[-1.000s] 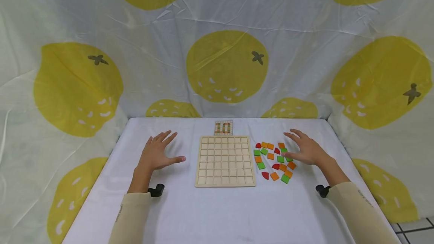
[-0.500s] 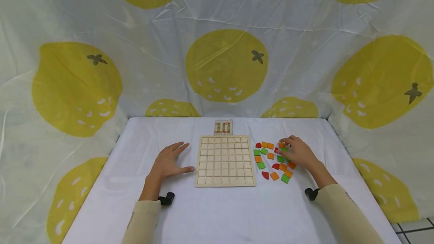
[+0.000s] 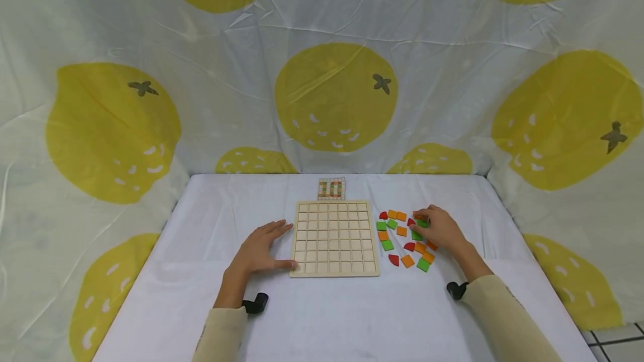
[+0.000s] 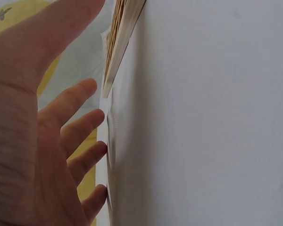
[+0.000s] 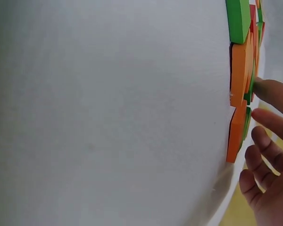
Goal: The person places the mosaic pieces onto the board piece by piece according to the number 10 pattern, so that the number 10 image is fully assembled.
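In the head view my left hand [image 3: 261, 249] has its fingers spread, with the thumb tip right at the left edge of a wooden grid board [image 3: 334, 240]. The left wrist view shows those straight fingers [image 4: 80, 131] beside the board's side [image 4: 118, 47]. My right hand [image 3: 440, 229] reaches over the far right of a scatter of tiles. Its fingers bend loosely, partly hiding an orange tile, while the thumb is close by a green square tile [image 3: 417, 236]. In the right wrist view thumb and fingers [image 5: 266, 141] stand apart beside orange tiles [image 5: 237, 132].
A small patterned card [image 3: 331, 189] lies behind the board. Between board and right hand are several orange squares [image 3: 401, 232], green squares [image 3: 387, 245] and red quarter-round tiles [image 3: 393, 260]. A white cloth [image 3: 352, 317] covers the table; a lemon-print curtain [image 3: 216, 82] hangs around it.
My left hand has moved right and nearer, up to the board's left edge. My right hand has moved left over the tiles, its fingers drawing closer together.
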`<action>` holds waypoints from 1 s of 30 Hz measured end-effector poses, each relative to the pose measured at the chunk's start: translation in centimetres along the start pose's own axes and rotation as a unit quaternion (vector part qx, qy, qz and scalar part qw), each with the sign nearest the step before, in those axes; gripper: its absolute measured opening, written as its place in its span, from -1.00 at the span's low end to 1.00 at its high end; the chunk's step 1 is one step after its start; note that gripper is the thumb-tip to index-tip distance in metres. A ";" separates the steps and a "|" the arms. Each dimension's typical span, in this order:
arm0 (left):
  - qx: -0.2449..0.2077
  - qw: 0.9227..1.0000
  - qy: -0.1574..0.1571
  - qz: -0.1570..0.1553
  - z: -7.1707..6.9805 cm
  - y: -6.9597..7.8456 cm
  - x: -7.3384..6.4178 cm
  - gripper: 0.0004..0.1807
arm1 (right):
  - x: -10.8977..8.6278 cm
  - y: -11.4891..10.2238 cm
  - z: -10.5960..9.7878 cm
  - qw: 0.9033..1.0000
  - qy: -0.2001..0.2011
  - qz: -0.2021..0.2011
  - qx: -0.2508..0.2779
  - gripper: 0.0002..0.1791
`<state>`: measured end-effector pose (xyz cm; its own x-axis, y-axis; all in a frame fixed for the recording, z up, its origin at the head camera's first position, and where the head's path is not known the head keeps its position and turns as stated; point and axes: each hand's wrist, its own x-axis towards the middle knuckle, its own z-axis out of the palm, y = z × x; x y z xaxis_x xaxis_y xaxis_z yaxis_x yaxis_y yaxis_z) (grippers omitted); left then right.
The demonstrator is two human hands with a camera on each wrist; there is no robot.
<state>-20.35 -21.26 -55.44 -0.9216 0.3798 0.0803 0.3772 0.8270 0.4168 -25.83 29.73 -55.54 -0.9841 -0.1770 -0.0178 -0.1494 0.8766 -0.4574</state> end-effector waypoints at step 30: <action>0.010 1.000 -0.018 0.010 0.7 0.1 -0.6 0.13 | -0.1 -0.7 -0.1 1.000 -0.010 -0.002 0.014 -0.60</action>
<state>-19.67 -21.15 -56.08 -0.9100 0.4109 0.0553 0.3976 0.8273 0.3969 -25.68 29.14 -55.09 -0.9815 -0.1886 -0.0335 -0.1494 0.8632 -0.4822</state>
